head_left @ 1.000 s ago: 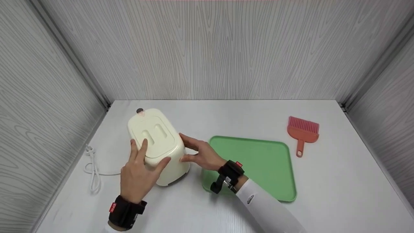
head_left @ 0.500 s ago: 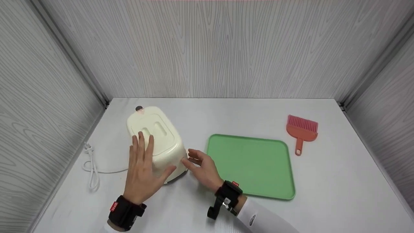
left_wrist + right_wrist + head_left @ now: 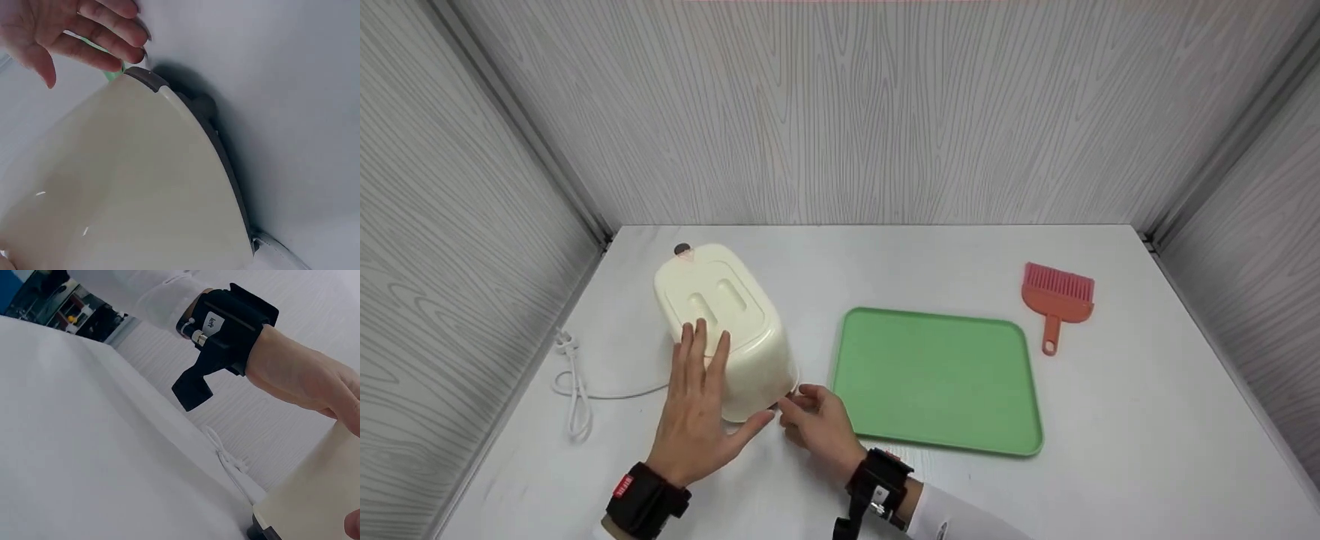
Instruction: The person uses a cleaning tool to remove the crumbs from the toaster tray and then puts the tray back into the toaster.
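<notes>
The left hand [image 3: 690, 431], spread against the toaster [image 3: 735, 326], seemingly steadies it; the right hand [image 3: 823, 431], loosely spread, hangs beside its low corner.

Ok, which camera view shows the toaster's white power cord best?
The head view: the white power cord shows there with plug and bundled loops. The left wrist view catches only a short stretch by the toaster; the right wrist view shows the bundle and a run toward the toaster, plug unclear.

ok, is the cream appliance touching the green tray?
Apart: the head view shows a strip of white tabletop between the cream appliance and the green tray.
</notes>
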{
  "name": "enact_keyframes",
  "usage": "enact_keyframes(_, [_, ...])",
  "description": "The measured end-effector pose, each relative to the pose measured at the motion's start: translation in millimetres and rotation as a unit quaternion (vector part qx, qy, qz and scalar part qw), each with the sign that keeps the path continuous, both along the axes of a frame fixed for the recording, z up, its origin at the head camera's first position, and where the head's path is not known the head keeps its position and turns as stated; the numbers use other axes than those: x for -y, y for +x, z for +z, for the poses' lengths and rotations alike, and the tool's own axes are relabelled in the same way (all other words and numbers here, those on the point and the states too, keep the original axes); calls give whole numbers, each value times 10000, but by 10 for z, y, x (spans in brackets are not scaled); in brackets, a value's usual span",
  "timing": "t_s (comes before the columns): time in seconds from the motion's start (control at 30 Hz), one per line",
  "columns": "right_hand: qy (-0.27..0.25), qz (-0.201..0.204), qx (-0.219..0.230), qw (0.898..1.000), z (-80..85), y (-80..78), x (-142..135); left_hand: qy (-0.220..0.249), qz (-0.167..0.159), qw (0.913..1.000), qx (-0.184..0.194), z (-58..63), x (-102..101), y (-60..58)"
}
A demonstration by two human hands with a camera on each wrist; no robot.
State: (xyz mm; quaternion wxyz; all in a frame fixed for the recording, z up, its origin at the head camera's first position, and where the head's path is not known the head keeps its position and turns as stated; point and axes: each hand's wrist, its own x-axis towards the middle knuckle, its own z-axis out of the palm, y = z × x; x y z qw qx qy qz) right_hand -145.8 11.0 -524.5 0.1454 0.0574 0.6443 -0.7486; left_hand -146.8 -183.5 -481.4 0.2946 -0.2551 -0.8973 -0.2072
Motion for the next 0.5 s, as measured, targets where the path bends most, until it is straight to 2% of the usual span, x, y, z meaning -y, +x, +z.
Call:
enact_keyframes(0.23, [-658,-45,642,9958,-61,-7,147,-60,-12,10000,-36,-29,-5,8])
enact_keyframes(0.5, [-1247,-326,927,9873,-100,-85,306,-90,25,9999,-97,-55,8,-12])
